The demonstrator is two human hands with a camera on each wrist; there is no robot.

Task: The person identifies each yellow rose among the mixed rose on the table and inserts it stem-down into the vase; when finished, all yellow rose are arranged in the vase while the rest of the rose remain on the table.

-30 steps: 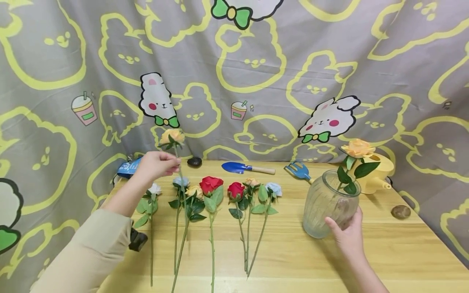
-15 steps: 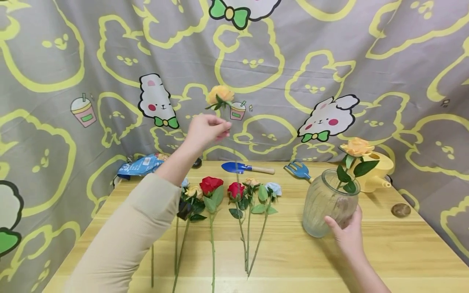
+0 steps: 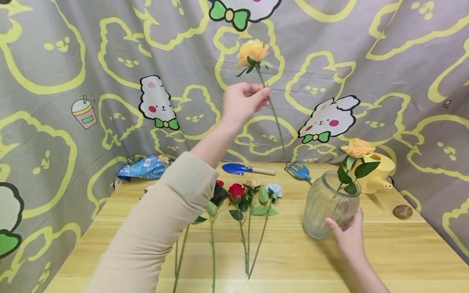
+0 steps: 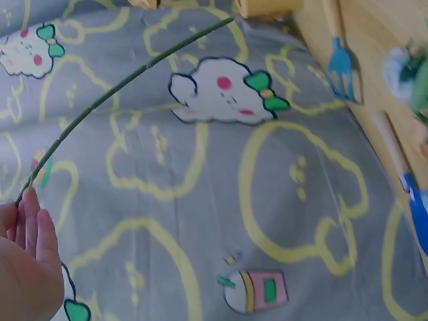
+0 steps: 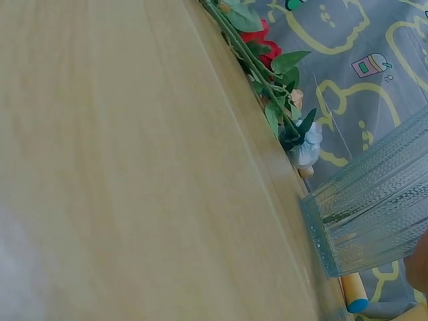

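Note:
High over the table, my left hand [image 3: 244,101] pinches the stem of a yellow rose [image 3: 253,53] just below its bloom. In the left wrist view the long green stem [image 4: 93,107] runs up and right from the fingertips; its bloom is out of that view. At the right, my right hand [image 3: 348,236] grips the lower side of a ribbed glass vase [image 3: 322,207], thumb on the near side. The vase leans slightly and holds one peach rose [image 3: 358,148]. In the right wrist view the glass vase [image 5: 368,207] shows at the right, with little of the hand visible.
Several loose roses lie mid-table, among them a red rose [image 3: 236,191] and a pale blue rose [image 3: 274,189]; my left sleeve hides others. Along the back are a blue trowel [image 3: 238,168], blue hand fork [image 3: 299,171], blue bag [image 3: 144,167], yellow watering can [image 3: 377,171] and brown stone [image 3: 402,211].
My left hand has carried the yellow rose up and to the right, from above the left-hand flowers to before the curtain. The right hand and vase have hardly moved.

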